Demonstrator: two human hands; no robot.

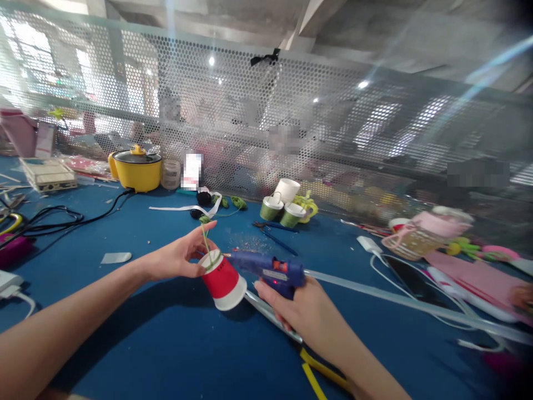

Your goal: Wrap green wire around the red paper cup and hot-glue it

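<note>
Fingers of the left hand [185, 256] grasp a tilted red-and-white paper cup [225, 282], its small lettering [221, 267] unreadable, over the blue desk [166, 350]; the right hand [307, 311] clasps a blue plastic glue gun [255, 265], nozzle [227, 255] beside the cup's upper edge.

Blue tabletop [166, 361]: from the red cup [220, 282], we can pass at seven o'clock.
Left hand [181, 259]: bars our ten o'clock.
Glue gun [266, 268]: fills three o'clock, our right hand [302, 308] on its grip.
Green cups [291, 218]: stop us at one o'clock.
</note>
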